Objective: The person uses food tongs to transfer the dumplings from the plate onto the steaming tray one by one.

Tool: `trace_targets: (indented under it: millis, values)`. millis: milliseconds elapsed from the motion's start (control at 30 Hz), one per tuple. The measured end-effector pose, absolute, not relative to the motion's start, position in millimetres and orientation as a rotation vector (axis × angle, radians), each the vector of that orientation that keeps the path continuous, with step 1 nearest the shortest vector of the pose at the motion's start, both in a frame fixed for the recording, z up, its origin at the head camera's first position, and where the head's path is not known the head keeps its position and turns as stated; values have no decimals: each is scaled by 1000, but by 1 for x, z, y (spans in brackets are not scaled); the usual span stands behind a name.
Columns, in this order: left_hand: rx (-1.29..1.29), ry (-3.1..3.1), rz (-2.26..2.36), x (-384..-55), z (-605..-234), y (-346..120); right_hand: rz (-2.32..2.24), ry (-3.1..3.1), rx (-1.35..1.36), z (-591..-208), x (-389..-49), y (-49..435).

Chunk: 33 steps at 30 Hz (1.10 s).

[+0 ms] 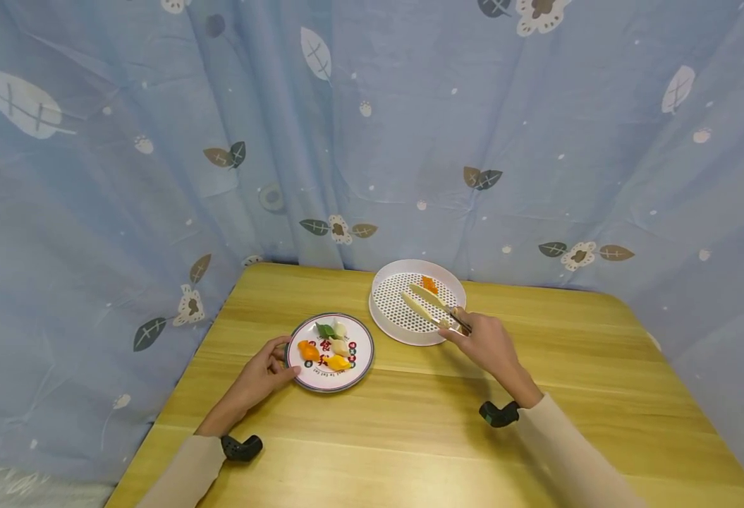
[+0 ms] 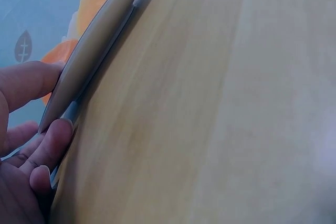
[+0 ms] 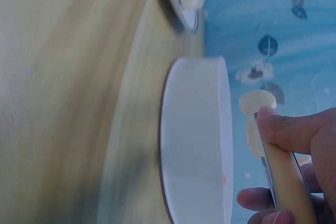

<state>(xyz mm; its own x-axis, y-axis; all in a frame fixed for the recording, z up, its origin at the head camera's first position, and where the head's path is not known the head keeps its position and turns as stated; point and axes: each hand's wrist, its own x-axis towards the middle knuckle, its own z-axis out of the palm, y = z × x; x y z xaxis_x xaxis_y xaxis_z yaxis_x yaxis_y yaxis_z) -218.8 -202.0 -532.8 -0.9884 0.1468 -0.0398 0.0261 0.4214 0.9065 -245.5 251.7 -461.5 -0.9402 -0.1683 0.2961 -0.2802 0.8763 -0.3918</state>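
My left hand [image 1: 264, 377] holds the near-left rim of a round white plate [image 1: 362, 339], thumb on top; the left wrist view shows fingers under the raised rim. Several small dumpling-like pieces lie on the plate: an orange one [image 1: 309, 351], a yellow one [image 1: 337, 363], a green one [image 1: 325, 331] and pale ones. In my right hand [image 1: 489, 343] is a pair of tongs [image 1: 427, 295] with pale tips and a metal handle, held over a white perforated steamer basket [image 1: 389, 326]. The tips stand apart, nothing visible between them. An orange piece [image 1: 429, 284] lies in the basket beyond the tongs.
Plate and basket sit on a wooden table [image 1: 397, 437], the basket near its back edge. A blue patterned curtain [image 1: 397, 141] hangs behind and along both sides. Black devices [image 1: 498, 415] are strapped on both wrists.
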Motion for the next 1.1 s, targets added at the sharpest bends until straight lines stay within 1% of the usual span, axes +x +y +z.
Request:
trace_targets:
  millis: [267,667,1100]
  values:
    - [181,2532,1652,-218,-532,-200,670,-2730,453,-462,-230,229]
    - [90,2554,1606,-214,-536,-201,699,-2772,606,-468,-206,193]
    - [107,2547,1607,-218,-534,-199,717,-2768,739,-477,-187,181]
